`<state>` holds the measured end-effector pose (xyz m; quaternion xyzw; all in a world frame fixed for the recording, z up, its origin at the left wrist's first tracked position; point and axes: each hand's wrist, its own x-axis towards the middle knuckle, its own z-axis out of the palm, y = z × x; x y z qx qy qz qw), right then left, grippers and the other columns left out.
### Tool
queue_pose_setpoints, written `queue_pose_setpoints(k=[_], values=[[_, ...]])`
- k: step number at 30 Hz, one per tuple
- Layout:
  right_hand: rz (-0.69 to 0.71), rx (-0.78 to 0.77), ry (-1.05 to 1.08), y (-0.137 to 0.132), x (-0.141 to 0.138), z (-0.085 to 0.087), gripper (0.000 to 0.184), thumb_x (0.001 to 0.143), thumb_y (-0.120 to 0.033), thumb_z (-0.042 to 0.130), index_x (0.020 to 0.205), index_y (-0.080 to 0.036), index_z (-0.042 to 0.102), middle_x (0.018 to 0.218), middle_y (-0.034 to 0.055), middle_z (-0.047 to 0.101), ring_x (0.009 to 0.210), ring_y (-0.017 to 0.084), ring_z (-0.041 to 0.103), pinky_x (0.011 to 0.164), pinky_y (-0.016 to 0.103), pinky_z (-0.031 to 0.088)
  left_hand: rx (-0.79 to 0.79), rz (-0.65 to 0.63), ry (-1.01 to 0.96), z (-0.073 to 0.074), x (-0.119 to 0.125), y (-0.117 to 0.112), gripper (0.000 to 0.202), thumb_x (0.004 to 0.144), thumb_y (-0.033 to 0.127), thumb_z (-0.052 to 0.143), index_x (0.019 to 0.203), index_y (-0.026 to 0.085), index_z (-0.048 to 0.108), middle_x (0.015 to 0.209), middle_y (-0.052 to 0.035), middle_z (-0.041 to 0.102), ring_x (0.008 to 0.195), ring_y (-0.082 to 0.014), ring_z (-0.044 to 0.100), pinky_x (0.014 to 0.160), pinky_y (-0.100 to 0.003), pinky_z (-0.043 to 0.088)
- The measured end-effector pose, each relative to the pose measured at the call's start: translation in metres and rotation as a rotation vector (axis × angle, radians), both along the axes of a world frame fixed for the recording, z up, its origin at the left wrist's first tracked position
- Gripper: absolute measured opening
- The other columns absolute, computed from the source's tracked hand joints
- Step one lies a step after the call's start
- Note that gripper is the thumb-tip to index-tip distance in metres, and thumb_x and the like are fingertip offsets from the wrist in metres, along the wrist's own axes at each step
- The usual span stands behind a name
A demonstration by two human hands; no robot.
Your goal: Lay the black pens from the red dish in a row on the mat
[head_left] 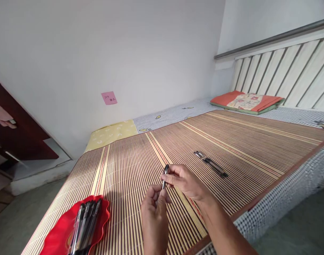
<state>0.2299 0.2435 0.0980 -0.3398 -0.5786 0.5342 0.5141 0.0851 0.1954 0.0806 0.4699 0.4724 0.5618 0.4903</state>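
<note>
Both my hands hold one black pen (165,176) upright above the striped bamboo mat (231,141). My right hand (184,180) pinches the pen's upper end with its clip. My left hand (154,209) is closed round the lower part. To the left, a red scalloped tray (58,233) near the mat's front corner carries several black pens (85,225) lying side by side. Loose pens (211,164) lie on the mat to the right of my hands.
The mat covers a bed with a checked sheet (172,114) against a white wall bearing a pink sticky note (109,97). An orange pillow (247,102) lies by the slatted headboard (284,71). A dark wooden cabinet (16,131) stands at left.
</note>
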Motion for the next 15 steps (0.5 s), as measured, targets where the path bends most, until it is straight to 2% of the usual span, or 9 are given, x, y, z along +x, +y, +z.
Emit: queue_pose_setpoints(k=[2, 4, 6, 8, 11, 15], values=[[0.001, -0.031, 0.041, 0.001, -0.004, -0.001, 0.033, 0.086, -0.046, 0.082, 0.084, -0.016, 0.067, 0.077, -0.0013, 0.059, 0.069, 0.011, 0.053, 0.065, 0.026, 0.044, -0.008, -0.004, -0.022, 0.001, 0.000, 0.001, 0.043, 0.082, 0.059, 0.078, 0.090, 0.018, 0.071, 0.069, -0.0007, 0.059, 0.064, -0.0138, 0.053, 0.058, -0.022, 0.042], [0.039, -0.070, 0.082, 0.001, -0.005, -0.001, 0.035, 0.080, -0.045, 0.087, 0.087, -0.016, 0.069, 0.081, -0.0004, 0.062, 0.074, 0.013, 0.057, 0.070, 0.027, 0.047, -0.026, -0.050, -0.074, 0.004, -0.002, 0.002, 0.042, 0.083, 0.057, 0.079, 0.091, 0.017, 0.070, 0.069, 0.0004, 0.059, 0.056, -0.0097, 0.045, 0.052, -0.019, 0.036], [0.102, -0.083, 0.093, 0.001, -0.003, -0.001, 0.036, 0.077, -0.042, 0.090, 0.095, -0.016, 0.072, 0.089, 0.0015, 0.066, 0.084, 0.015, 0.062, 0.079, 0.028, 0.050, -0.045, -0.106, -0.144, 0.006, -0.003, 0.003, 0.041, 0.085, 0.055, 0.078, 0.093, 0.016, 0.069, 0.069, 0.0017, 0.059, 0.050, -0.0059, 0.034, 0.048, -0.017, 0.028], [0.159, -0.073, 0.093, 0.001, 0.001, -0.002, 0.038, 0.080, -0.039, 0.089, 0.108, -0.018, 0.073, 0.100, 0.0036, 0.068, 0.092, 0.016, 0.063, 0.087, 0.030, 0.050, -0.058, -0.143, -0.193, 0.006, -0.003, 0.004, 0.042, 0.086, 0.055, 0.077, 0.095, 0.015, 0.068, 0.068, 0.0023, 0.060, 0.048, -0.0040, 0.030, 0.046, -0.017, 0.023], [0.156, -0.067, 0.088, 0.000, 0.009, -0.003, 0.036, 0.089, -0.038, 0.081, 0.120, -0.021, 0.074, 0.109, 0.0057, 0.069, 0.086, 0.013, 0.060, 0.080, 0.028, 0.049, -0.084, -0.204, -0.223, 0.004, -0.002, 0.003, 0.042, 0.087, 0.056, 0.077, 0.095, 0.017, 0.063, 0.068, 0.0024, 0.062, 0.046, -0.0039, 0.032, 0.045, -0.017, 0.024], [0.118, -0.081, 0.079, 0.001, 0.015, -0.006, 0.034, 0.089, -0.036, 0.080, 0.120, -0.022, 0.076, 0.105, 0.0064, 0.070, 0.077, 0.012, 0.055, 0.070, 0.027, 0.047, -0.150, -0.315, -0.304, 0.004, -0.004, 0.000, 0.037, 0.091, 0.052, 0.074, 0.094, 0.018, 0.060, 0.068, 0.0019, 0.063, 0.047, -0.0054, 0.037, 0.047, -0.019, 0.028]])
